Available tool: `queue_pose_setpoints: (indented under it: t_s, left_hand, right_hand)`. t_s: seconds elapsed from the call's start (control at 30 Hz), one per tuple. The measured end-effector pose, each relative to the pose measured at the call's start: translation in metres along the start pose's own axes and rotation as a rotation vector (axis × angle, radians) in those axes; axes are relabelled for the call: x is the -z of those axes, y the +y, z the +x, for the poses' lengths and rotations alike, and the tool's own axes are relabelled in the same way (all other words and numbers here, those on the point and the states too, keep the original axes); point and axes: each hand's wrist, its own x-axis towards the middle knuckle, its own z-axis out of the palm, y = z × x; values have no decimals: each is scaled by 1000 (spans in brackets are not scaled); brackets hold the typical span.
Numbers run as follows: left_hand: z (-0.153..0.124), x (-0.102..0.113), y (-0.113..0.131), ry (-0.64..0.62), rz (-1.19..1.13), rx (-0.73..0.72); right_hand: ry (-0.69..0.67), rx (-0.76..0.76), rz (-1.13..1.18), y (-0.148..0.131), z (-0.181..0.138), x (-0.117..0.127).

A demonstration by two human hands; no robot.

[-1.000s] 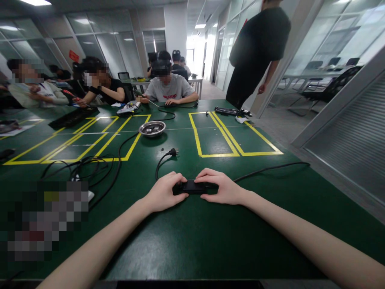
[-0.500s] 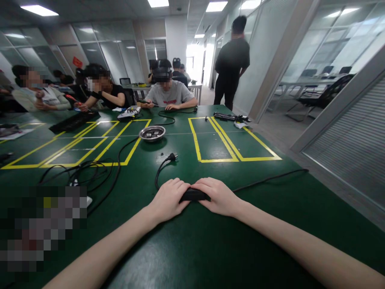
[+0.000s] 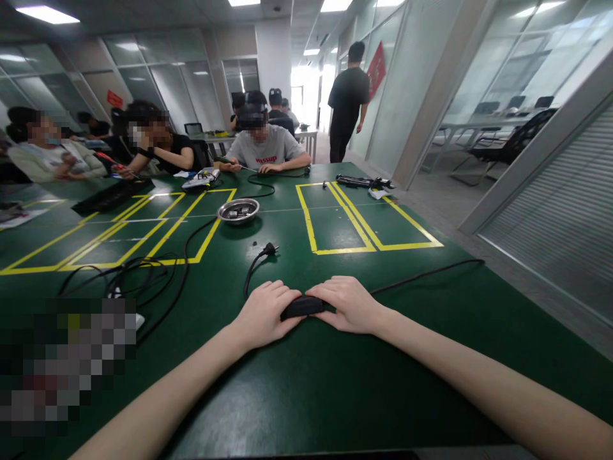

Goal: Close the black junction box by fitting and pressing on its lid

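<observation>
Yellow-taped green table (image 3: 268, 409) near glass partitions (image 3: 412, 70)

– Can we see the ends of the black block (image 3: 301, 308)?
– Hardly; our left hand (image 3: 265, 313) and right hand (image 3: 349, 303) cover them, so we can't tell where the long cord (image 3: 431, 275) joins, and we lose its other end at the desk's (image 3: 383, 396) right edge
– And left, towards the near edge?
– A blocky blur (image 3: 67, 364) masks what lies there
– The bowl (image 3: 238, 211) nearer the far edge?
– Its metal pieces (image 3: 239, 211) are too small for us to name
</observation>
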Motion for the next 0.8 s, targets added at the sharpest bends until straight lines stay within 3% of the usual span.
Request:
queue_pose_setpoints:
  t_s: [0.33,0.57,0.8]
  left_hand:
    - [-2,2,3,-5,38,-34]
    - [-1,0,3,64,3,-49]
    - [-1,-1,2,44,28,-36]
  right_hand:
    - [29,46,-49,2,-2,-5]
    - [49,16,-46,1,-3,-3]
    - [107,95,-37,-3,-1,-1]
